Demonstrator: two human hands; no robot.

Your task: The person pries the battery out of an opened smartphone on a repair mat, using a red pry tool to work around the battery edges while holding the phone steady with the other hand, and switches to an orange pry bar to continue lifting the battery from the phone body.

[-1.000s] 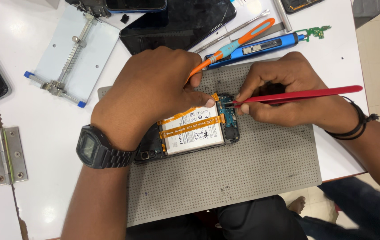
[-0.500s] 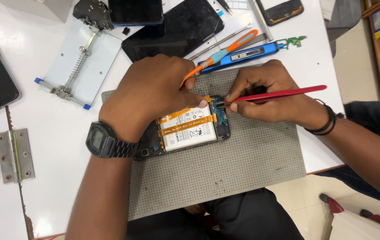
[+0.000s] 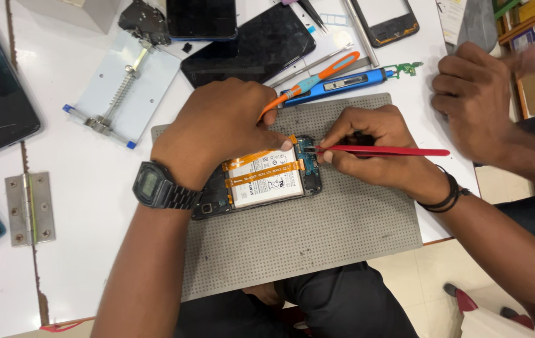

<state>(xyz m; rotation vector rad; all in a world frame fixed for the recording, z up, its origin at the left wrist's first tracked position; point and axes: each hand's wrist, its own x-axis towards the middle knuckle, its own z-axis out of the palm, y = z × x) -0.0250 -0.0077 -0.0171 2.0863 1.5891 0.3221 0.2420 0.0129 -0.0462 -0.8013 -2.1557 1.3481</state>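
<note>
Hands work over an opened phone (image 3: 261, 181) lying on a grey perforated mat (image 3: 317, 231). Left hand (image 3: 217, 134) presses down on the phone's upper edge, fingers curled. Right hand (image 3: 374, 150) pinches red tweezers (image 3: 386, 151), tips touching the phone's right end. Another person's hand (image 3: 474, 100) hovers beyond the mat's far right corner.

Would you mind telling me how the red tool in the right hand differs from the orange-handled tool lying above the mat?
The red tool is one colour, thin and pointed; the orange-handled tool has an orange grip with a teal band. The red tool is held in the right hand, tip at the opened phone; the orange-handled one lies on the table, partly hidden behind the left hand. The red tool lies nearly level, the other slants. Both are slim hand tools.
</note>
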